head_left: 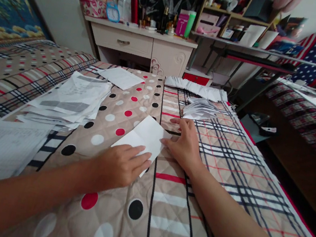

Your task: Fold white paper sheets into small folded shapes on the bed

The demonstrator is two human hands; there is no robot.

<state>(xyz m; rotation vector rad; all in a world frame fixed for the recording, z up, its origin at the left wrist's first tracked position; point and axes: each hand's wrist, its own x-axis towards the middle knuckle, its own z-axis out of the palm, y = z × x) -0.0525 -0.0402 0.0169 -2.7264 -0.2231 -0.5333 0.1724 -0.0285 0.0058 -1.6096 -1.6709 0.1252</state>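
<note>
A folded white sheet of paper (pixel 147 133) lies on the quilted bed cover, between my two hands. My left hand (pixel 126 164) rests flat on its near left part, fingers stretched across the paper. At the paper's right corner is my right hand (pixel 185 145), its thumb on the corner and its other fingers curved apart above the cover. Whether thumb and finger pinch the corner cannot be made out. Beyond the right hand sits a small stack of folded papers (pixel 200 109), with a long row of folded papers (pixel 196 88) behind it.
To the left are a pile of printed sheets (pixel 67 97) and more written sheets (pixel 1 149). Another white sheet (pixel 120 77) lies near the bed's far edge. A dresser (pixel 122 39) with bottles and a blue clock (pixel 112 12) stands beyond. The bed's right edge drops to the floor.
</note>
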